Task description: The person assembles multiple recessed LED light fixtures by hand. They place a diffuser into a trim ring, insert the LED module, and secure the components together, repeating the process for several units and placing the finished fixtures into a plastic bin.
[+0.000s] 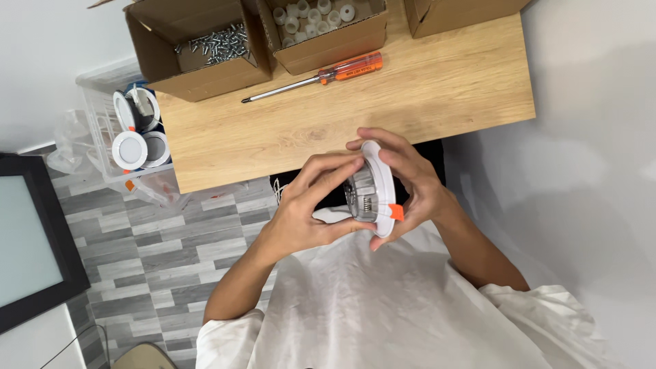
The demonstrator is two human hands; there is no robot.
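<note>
Both my hands hold a round recessed ceiling light (372,191) just in front of the wooden table's near edge. It has a white rim, a ribbed grey metal body and an orange spring clip at its lower side. My right hand (410,184) cups the white rim from behind. My left hand (311,205) grips the grey body, with its fingers reaching over the top.
On the wooden table (410,96) lie an orange-handled screwdriver (321,74), a cardboard box of screws (205,48), a box of white plastic parts (321,27) and a third box (458,14). A clear bin of similar lights (133,130) stands at the table's left.
</note>
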